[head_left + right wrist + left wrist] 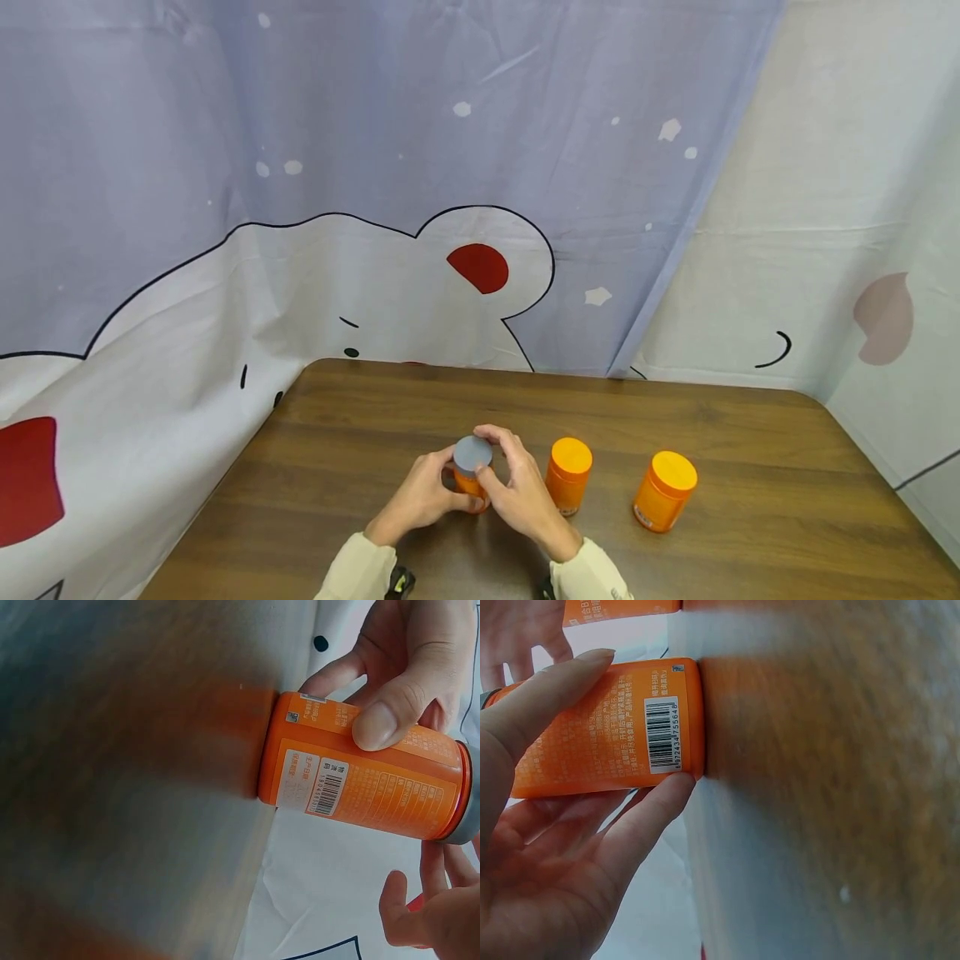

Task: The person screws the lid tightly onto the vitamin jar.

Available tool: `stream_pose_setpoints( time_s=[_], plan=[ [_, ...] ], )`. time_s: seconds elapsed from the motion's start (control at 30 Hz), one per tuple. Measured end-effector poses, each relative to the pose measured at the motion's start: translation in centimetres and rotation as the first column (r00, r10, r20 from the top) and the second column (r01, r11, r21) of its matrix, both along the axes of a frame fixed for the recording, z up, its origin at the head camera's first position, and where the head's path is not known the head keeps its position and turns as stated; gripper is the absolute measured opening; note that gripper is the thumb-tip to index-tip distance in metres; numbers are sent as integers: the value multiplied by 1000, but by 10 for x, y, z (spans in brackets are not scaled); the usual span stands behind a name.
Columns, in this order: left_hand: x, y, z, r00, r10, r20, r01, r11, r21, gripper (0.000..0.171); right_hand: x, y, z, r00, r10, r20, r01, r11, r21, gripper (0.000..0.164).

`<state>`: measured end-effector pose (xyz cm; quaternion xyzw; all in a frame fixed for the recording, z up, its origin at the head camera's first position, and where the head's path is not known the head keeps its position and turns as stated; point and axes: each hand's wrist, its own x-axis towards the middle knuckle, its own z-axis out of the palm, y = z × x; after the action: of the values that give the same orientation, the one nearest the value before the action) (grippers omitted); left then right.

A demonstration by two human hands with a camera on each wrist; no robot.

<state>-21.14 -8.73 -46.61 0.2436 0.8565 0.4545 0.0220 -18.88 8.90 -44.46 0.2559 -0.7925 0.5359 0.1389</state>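
Note:
An orange bottle (pixel 469 483) with a grey lid (pixel 472 455) stands upright between both hands, its base down at the wooden tabletop. My left hand (pixel 422 497) grips the body, its thumb (pixel 386 720) lying across the printed side. Barcode labels show low on the bottle (pixel 604 735) in both wrist views. From the right, my right hand (pixel 523 493) holds the lid between thumb and fingers. At the lower right of the right wrist view, fingers of that right hand (pixel 431 911) reach up to the lid's edge.
Two more orange bottles with orange lids stand to the right on the brown table (pixel 750 467): a nearer bottle (pixel 568 479) close to the right hand, and a farther bottle (pixel 663 493). Behind the table hangs a printed curtain (pixel 420 125).

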Motion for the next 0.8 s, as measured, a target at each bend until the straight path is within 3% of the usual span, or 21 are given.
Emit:
stream_pose_setpoints(
  time_s=[0.2, 0.5, 0.8],
  plan=[
    [0, 0, 1, 1000, 1, -9, -1, 1000, 1, 61, 1, 0, 2, 998, -18, 52, 19, 1000, -7, 42],
    [-1, -1, 1, 1000, -11, -26, 11, 1000, 8, 60, 0, -1, 3, 996, -64, 55, 63, 998, 27, 41],
    [-1, 0, 0, 1000, 5, -4, -5, 1000, 0, 59, 2, -2, 5, 992, -80, 96, 80, 997, 1, 49]
  ],
)
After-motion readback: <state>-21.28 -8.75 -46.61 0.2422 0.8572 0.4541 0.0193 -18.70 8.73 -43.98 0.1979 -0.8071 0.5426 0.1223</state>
